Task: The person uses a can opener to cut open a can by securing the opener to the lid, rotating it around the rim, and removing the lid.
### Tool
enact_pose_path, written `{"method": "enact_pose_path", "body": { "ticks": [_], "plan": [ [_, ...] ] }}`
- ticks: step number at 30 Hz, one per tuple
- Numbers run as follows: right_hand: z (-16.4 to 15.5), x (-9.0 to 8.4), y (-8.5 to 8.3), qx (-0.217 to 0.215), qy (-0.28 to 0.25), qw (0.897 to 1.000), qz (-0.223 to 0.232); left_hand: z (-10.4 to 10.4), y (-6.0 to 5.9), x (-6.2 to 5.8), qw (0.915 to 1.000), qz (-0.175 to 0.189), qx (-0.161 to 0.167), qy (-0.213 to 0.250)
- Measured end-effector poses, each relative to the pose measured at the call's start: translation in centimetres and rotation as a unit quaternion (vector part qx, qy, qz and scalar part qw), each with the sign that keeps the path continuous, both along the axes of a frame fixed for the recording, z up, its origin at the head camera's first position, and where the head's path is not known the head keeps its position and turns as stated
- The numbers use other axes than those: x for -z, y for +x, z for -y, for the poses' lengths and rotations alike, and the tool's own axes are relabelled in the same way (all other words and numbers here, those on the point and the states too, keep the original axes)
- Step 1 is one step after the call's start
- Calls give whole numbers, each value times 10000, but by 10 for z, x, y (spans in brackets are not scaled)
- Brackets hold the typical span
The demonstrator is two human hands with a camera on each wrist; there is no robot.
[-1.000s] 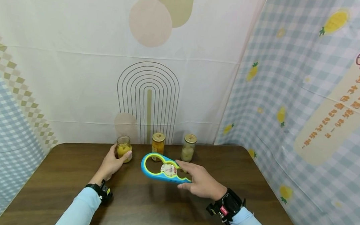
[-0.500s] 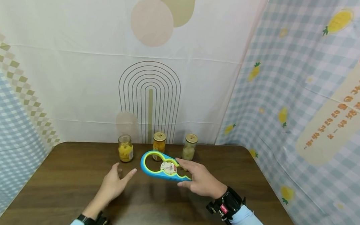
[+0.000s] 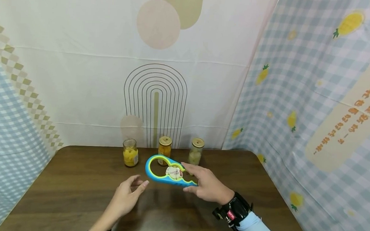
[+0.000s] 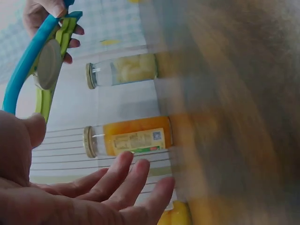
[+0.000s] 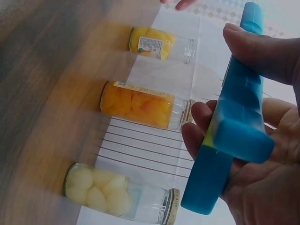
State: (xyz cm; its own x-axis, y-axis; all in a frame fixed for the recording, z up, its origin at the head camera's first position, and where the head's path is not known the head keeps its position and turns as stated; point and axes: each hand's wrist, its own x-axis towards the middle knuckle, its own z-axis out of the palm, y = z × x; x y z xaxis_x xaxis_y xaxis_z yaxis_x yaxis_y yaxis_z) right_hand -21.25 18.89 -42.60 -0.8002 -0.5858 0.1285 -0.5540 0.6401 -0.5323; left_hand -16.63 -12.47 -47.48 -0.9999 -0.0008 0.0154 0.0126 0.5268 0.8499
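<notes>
Nearest the bench's [image 3: 76,179] front edge, the left hand [image 3: 123,199] hung above the wood with relaxed fingers and nothing in them, its thumb near the blue-and-green jar opener [image 3: 162,179]; whether they touched could not be told. The right hand [image 3: 208,185] gripped that opener by its narrow end between thumb and fingers, presumably so that the rings stayed unblocked. A round lid [image 3: 174,172] sat within the opener, probably wedged by its toothed inner edge.

Beyond, three jars stood upright along the bench's back edge, likely spaced for reach: the lidless jar of yellow fruit [image 3: 130,157] towards the back left corner, the capped jar of orange fruit [image 3: 165,149] around mid-edge, the capped jar of pale round fruit [image 3: 195,155] further right.

The head view showed print on the lid; the left wrist view, its plain grey side. Only the right wrist view showed the pale fruit as distinct balls
</notes>
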Motion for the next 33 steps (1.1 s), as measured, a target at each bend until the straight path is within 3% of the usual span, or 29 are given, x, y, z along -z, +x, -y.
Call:
{"method": "enact_pose_path", "body": {
  "ticks": [10, 15, 19, 21, 23, 27, 31, 33],
  "plan": [
    [1, -4, -1, -61, 55, 9999, -135, -5, 1, 6, 9995, -27, -77, 316],
    [4, -3, 0, -56, 27, 10000, -13, -11, 0, 5, 9953, 349, -6, 901],
    [5, 0, 1, -33, 28, 9999, 104, -14, -7, 2, 9812, 793, 30, 1761],
    [6, 1, 1, -35, 30, 9999, 124, -16, -12, 1, 9674, 988, 132, 2327],
    [6, 2, 1, -49, 50, 9999, 113, -17, -17, 1, 9477, 1204, 336, 2938],
    [8, 2, 1, -87, 3, 9999, 114, -17, -27, 3, 8917, 1702, 1034, 4064],
    [9, 3, 2, -139, -31, 9998, 149, -17, -31, 4, 8311, 2124, 1918, 4769],
    [9, 3, 3, -161, -41, 9998, 146, -20, -31, 3, 8038, 2263, 2208, 5040]
  ]
}}
